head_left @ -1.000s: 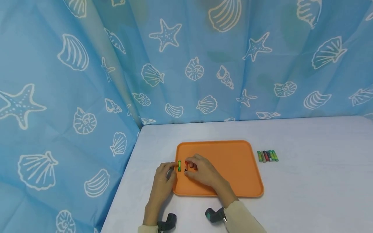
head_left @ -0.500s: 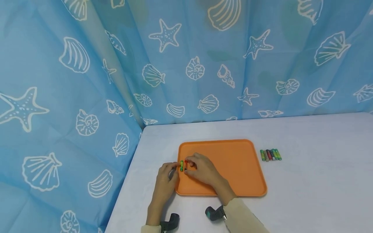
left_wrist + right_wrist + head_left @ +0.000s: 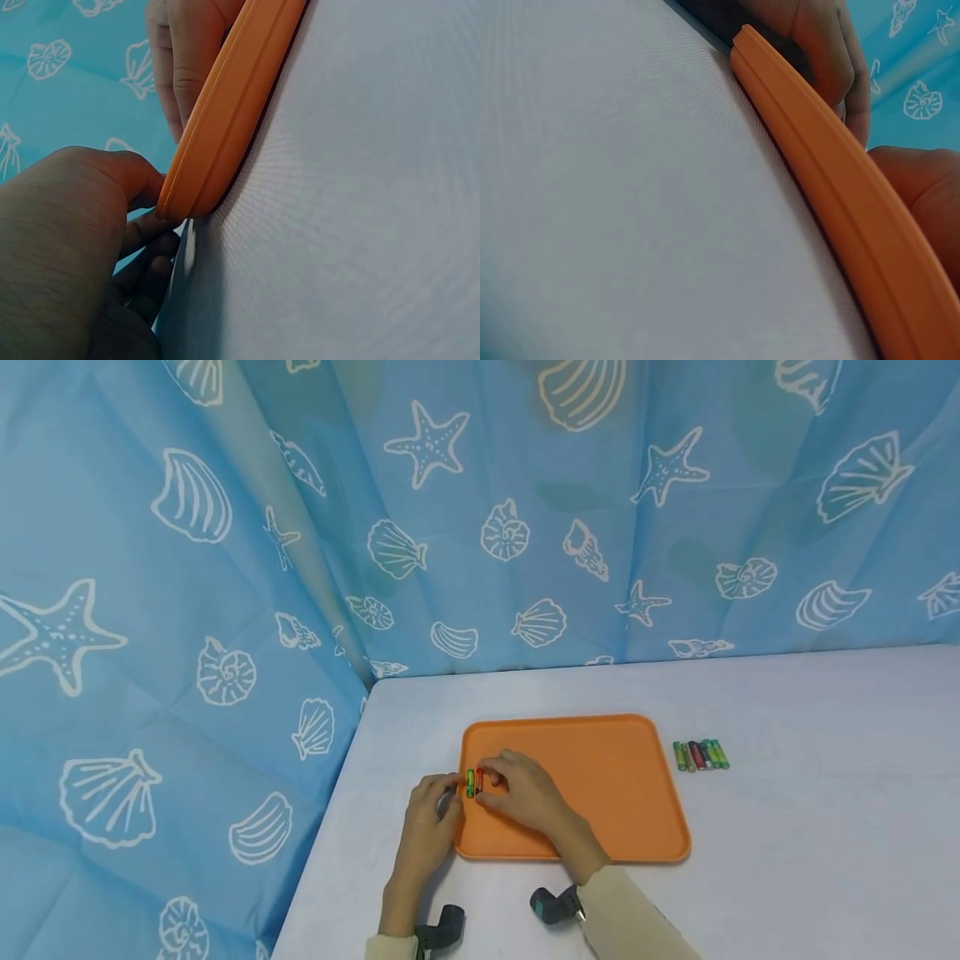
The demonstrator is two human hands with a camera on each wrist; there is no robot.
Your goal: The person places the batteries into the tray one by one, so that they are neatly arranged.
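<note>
On the orange tray (image 3: 600,785) two small batteries lie side by side near the left rim. One is a green battery (image 3: 470,784); right of it is a red and black battery (image 3: 480,779). My right hand (image 3: 528,793) pinches the red and black one between thumb and fingertips at its two ends. My left hand (image 3: 426,822) rests at the tray's left edge, fingers loosely bent, with the fingertips close to the green battery. In both wrist views the tray's side wall hides the batteries and some fingertips.
Right of the tray, a row of several batteries (image 3: 698,756) lies on the white tablecloth (image 3: 810,827). A blue curtain (image 3: 480,593) with seashell prints hangs behind the table and along its left side. Dark wrist cameras (image 3: 442,928) sit on both wrists.
The red and black battery has shifted left across the tray with my right hand, narrowing its gap to the green battery. My left hand stays at the tray's edge.
</note>
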